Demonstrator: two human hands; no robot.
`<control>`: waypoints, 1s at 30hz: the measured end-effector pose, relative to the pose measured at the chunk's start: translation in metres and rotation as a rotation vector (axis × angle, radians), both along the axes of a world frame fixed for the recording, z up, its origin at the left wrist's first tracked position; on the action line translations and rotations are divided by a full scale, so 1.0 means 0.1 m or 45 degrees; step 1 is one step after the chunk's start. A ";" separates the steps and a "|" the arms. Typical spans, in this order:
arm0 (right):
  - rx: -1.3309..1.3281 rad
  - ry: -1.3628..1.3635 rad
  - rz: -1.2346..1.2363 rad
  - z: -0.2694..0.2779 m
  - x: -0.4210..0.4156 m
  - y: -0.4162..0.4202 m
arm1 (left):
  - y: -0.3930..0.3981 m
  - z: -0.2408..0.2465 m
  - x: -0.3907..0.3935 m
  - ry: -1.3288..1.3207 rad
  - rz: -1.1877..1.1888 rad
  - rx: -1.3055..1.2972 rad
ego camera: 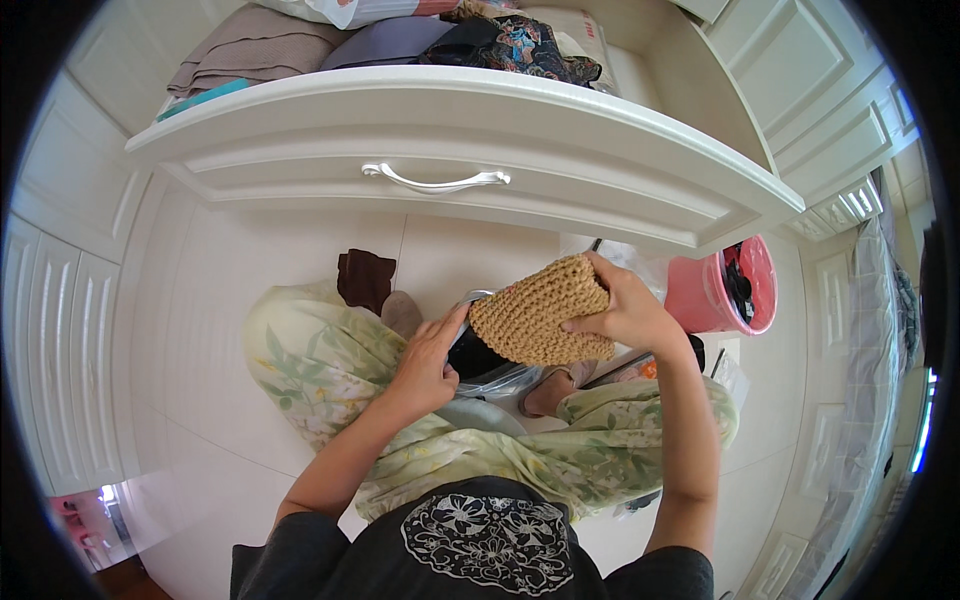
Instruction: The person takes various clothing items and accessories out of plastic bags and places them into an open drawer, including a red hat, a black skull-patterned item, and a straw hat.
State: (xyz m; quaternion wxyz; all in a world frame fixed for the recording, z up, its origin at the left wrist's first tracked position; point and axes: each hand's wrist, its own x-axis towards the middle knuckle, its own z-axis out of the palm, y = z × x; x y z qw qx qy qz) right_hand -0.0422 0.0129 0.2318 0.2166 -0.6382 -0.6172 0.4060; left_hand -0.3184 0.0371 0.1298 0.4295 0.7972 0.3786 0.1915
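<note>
My right hand [628,304] grips a tan crocheted straw piece [544,311], perhaps a folded hat or pouch, with the thumb on its near face. It is tilted over the mouth of a clear plastic bag [499,384] between my legs. Along the bag's left edge lies my left hand [431,364], fingers on the outside and thumb at the rim. Something black [480,352] shows inside the bag; its kind is unclear. The straw piece hides part of the opening.
An open white drawer [450,112] spans the front, holding a folded brown-grey textile [262,45] and patterned dark cloth [525,49]. A pink bin [694,295] stands to the right. A dark brown cloth [365,279] lies on the tiled floor. White cabinets [79,157] flank the space.
</note>
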 end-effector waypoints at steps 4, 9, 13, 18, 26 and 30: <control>0.149 -0.550 0.124 0.12 -0.42 -0.07 | -0.01 -0.06 0.05 -0.044 0.010 0.130; 0.086 -1.170 0.194 0.00 -0.98 -0.11 | -0.05 -0.05 0.08 -0.069 0.001 0.179; 0.172 -1.542 0.172 -0.34 -1.27 -0.10 | -0.07 -0.03 0.13 -0.125 0.001 0.098; 0.069 -1.104 0.142 -0.01 -0.91 0.09 | -0.07 -0.14 0.07 -0.007 -0.032 0.260; 0.473 -1.609 0.055 -0.62 -1.18 -0.16 | -0.09 -0.11 0.13 -0.060 0.133 0.154; 0.518 -1.610 0.262 -0.75 -1.33 -0.28 | -0.11 -0.20 0.13 -0.075 0.155 0.153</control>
